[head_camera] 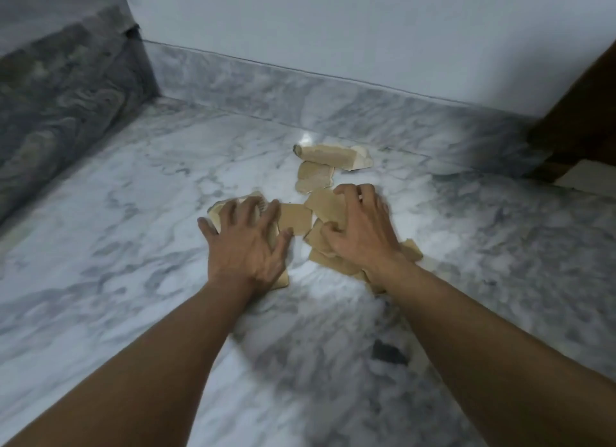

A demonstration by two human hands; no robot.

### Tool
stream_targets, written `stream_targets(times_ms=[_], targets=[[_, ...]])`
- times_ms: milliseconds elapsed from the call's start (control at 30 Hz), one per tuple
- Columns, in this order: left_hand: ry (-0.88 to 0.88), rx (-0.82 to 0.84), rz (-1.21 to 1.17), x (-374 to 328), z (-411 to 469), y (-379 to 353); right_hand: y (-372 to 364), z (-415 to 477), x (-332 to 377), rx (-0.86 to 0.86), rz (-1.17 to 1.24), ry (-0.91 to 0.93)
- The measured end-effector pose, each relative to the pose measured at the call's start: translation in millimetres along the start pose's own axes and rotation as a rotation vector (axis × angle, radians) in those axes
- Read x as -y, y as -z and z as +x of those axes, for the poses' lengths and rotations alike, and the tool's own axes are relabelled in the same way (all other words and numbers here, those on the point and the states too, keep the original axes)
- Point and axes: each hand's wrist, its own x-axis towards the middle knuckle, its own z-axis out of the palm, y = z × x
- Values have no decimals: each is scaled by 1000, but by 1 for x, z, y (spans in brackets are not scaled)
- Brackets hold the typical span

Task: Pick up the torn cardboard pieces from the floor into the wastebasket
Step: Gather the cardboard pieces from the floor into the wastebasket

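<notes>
Marble floor: white with grey veining, bounded by a matching marble skirting below a plain white wall. Cardboard pieces lie scattered mid-floor near the skirting. Left hand: fingers spread flat, pressing on several pieces. Right hand: fingers curled, clawing over other pieces, not closed on any.

— What colour are the torn cardboard pieces?
— Tan brown, with paler, cream faces on the ones nearer the floor's far edge.
— And the floor?
— White marble with grey veining (one dark blotch too). The skirting matches; the wall is plain pale blue-white.
</notes>
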Motion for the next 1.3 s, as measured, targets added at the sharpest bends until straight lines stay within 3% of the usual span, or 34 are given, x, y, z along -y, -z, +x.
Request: stream_targets(times_ms=[100,233,300,433,700,933,1033,1133,1300], targets=[[42,-14,9,-2,0,3,0,22,0,47,-75,-37],[76,-17,-56,-3,3,2,7,71,11,33,5,-102],[89,-15,-62,-3,6,2,12,98,23,160,-55,-170],[105,-23,-73,-2,6,-1,12,108,35,586,-103,-219],[80,32,-2,-3,-4,2,46,27,22,830,-185,-79],[98,36,-39,-22,-47,4,45,-89,15,551,-261,25],[76,26,-37,-32,-81,7,56,-129,18,506,-287,20],[81,27,-45,-42,-120,11,68,-176,20,388,-336,-31],[67,-52,-106,-57,-186,14,79,-265,17,245,-222,-156]])
